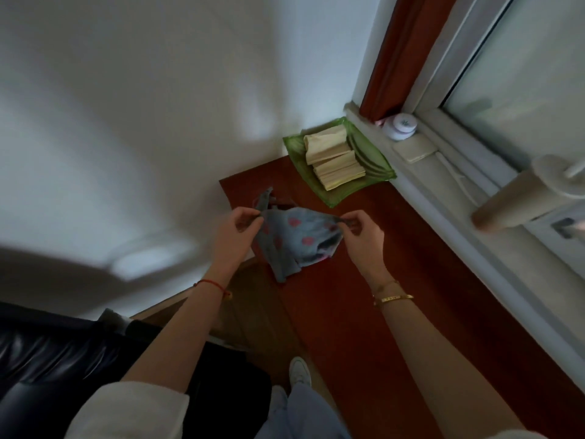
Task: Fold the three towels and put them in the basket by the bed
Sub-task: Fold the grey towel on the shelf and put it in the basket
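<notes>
While left hand [235,231] and right hand [364,237] each pinch a corner, the towel [294,240] hangs between them over the bench [332,312]. Pull the edge taut and level before folding; basket [292,144] lies beyond the right hand.

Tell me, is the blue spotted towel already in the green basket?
No, the left hand and right hand hold the towel up, outside the basket.

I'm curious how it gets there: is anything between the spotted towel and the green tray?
Nothing visible. The left hand and right hand pinch the spotted towel; only bare red surface lies between it and the green tray.
</notes>
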`<action>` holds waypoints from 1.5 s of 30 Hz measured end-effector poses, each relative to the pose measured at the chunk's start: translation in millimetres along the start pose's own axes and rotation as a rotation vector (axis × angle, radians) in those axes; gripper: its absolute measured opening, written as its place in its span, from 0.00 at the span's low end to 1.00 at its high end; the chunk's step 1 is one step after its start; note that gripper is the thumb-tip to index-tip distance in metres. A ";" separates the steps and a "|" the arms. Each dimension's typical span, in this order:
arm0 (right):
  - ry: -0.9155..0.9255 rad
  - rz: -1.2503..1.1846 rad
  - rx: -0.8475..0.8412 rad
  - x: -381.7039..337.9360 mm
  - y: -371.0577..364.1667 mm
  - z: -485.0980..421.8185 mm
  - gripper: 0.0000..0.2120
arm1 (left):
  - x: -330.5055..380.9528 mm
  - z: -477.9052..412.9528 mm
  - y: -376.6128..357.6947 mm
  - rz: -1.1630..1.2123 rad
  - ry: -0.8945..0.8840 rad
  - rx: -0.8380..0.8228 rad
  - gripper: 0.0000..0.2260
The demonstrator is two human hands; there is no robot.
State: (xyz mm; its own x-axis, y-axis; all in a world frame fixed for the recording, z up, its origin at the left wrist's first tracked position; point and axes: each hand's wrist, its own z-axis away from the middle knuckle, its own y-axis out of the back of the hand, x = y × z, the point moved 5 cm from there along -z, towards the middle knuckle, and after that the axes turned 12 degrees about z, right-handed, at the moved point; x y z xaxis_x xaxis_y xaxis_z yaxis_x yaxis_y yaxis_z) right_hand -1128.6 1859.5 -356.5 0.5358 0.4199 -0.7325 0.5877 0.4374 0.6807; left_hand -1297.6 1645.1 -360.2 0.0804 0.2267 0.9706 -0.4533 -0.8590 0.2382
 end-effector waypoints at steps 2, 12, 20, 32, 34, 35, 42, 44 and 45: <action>0.054 -0.013 0.088 -10.1 35.1 14.8 0.04 | 30.9 11.1 1.3 0.060 -0.098 -0.058 0.04; 0.295 -0.104 0.354 -44.7 200.7 113.5 0.03 | 188.5 98.3 1.6 0.126 -0.537 -0.153 0.05; 0.351 -0.172 0.470 -26.7 312.2 210.9 0.07 | 256.2 208.3 -19.6 0.210 -0.656 -0.222 0.08; 0.437 -0.184 0.541 18.9 459.0 368.3 0.03 | 311.6 388.7 -71.3 0.284 -0.745 -0.307 0.07; 0.445 -0.211 0.545 23.9 474.7 384.5 0.03 | 319.0 405.1 -76.8 0.278 -0.768 -0.328 0.06; 0.448 -0.222 0.542 26.4 480.6 390.3 0.03 | 322.3 410.9 -79.9 0.276 -0.776 -0.332 0.06; 0.399 -0.198 0.582 57.0 499.8 390.9 0.04 | 325.5 409.3 -121.1 0.307 -0.746 -0.396 0.08; 0.352 -0.158 0.593 71.8 499.8 378.3 0.04 | 318.9 397.6 -139.7 0.314 -0.709 -0.404 0.08; 0.324 -0.138 0.596 80.4 498.9 369.6 0.04 | 314.6 389.5 -150.6 0.311 -0.690 -0.406 0.08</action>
State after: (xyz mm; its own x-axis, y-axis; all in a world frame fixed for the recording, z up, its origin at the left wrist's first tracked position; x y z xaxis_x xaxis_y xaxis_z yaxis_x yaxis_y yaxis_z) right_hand -568.3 1817.6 -80.4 0.2784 0.6491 -0.7080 0.9200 0.0315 0.3906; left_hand -858.2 1666.9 -77.6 0.3623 -0.4348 0.8244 -0.8164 -0.5749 0.0556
